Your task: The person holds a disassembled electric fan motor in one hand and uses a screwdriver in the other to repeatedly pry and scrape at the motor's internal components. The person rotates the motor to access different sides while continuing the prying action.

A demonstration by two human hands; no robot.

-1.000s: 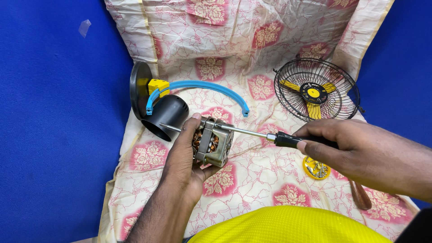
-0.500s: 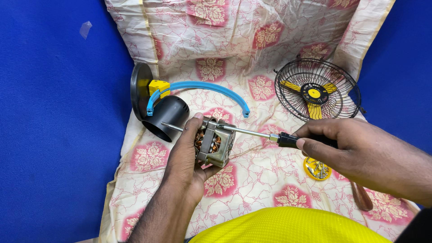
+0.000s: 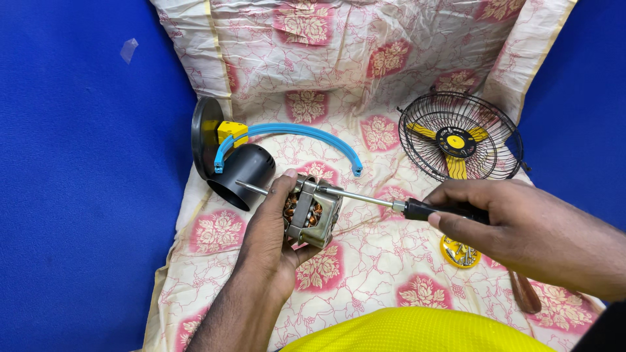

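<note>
From the head cam, looking straight down: the left hand (image 3: 274,234) is wrapped around a small electric motor (image 3: 312,212), fingers closed on its metal frame, holding it up just above the flowered cloth (image 3: 365,274) with the copper windings facing the camera and the shaft sticking out to the left. The right hand (image 3: 515,225) is closed on the black handle of a screwdriver (image 3: 391,203), and the shank runs left so the tip sits right at the top corner of the motor frame, touching it as far as I can tell. Looks to me like the step in hand is working a frame screw on the motor; can't see the screw head itself, so can't say if it's going in or out. Next move, I'd guess, needs the tip kept square in the screw and the motor gripped firm so it doesn't twist. Around it: the black motor housing (image 3: 240,175) lies on its side just left of the motor, with a blue curved bracket (image 3: 293,133) and a yellow clip behind it. The fan guard with yellow blades (image 3: 460,143) sits off to the right, and a little yellow lid holding screws (image 3: 460,253) is just under the right hand. Yellow shirt at the bottom edge.
</note>
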